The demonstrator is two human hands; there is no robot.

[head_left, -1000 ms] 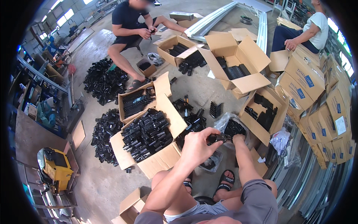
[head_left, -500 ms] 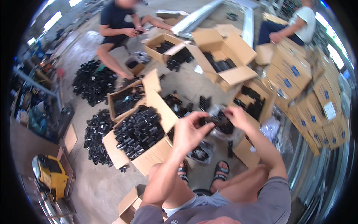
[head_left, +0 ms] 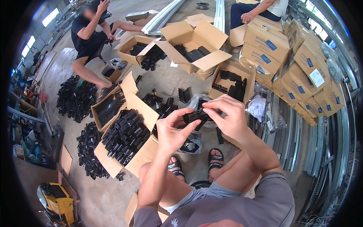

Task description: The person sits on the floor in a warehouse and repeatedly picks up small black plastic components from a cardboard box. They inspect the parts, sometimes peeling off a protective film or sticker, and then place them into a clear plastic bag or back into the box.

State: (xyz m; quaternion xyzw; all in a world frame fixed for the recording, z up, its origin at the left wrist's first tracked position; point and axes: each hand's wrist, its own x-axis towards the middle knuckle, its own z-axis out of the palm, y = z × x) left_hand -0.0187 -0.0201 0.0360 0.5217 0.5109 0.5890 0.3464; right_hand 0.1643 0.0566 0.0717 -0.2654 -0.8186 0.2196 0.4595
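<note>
My left hand (head_left: 172,130) is closed round one end of a short black plastic part (head_left: 193,117), thumb below and fingers above. At the part's other end, the thumb and fingertips of my right hand (head_left: 229,114) pinch together against it; whether a smaller piece sits between them is hidden. Beneath my hands lies a clear plastic bag of small black pieces (head_left: 191,144) on the floor. A second clear bag (head_left: 196,101) is partly covered by my right hand. Left of my hands, an open carton (head_left: 149,153) is heaped with black plastic parts (head_left: 126,136).
Loose piles of black parts (head_left: 92,149) flank the carton. More open cartons (head_left: 196,38) stand ahead, one (head_left: 247,75) near my right hand. Taped boxes (head_left: 264,41) are stacked on a pallet at right, beside long metal profiles (head_left: 314,143). Two people sit beyond; a yellow machine (head_left: 58,204) stands lower left.
The view has shifted right, moving the scene leftward. My right hand has come closer to my left, its fingertips now on the black part. The person at far left has raised an arm.
</note>
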